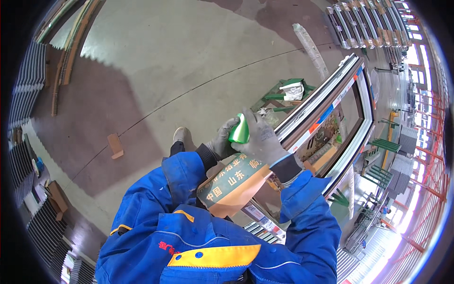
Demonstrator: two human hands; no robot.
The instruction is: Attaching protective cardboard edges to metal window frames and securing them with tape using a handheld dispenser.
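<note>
Both my hands wear grey gloves and meet in front of my chest. Between them is a shiny green roll, which looks like tape. My left hand has its fingers closed round the roll's left side. On the other side, my right hand presses against it with fingers pointing up; some of its fingertips are hidden. Just below the hands lies a printed cardboard sheet, brown and dark green. A large brown and white window frame, with blue and orange strips stuck along it, stands right beside my right hand.
Beyond the frame is a green metal stand with a white bag on it. A long plastic-wrapped piece lies on the floor farther off. Cardboard scrap lies at left. Stacked profiles fill the far right.
</note>
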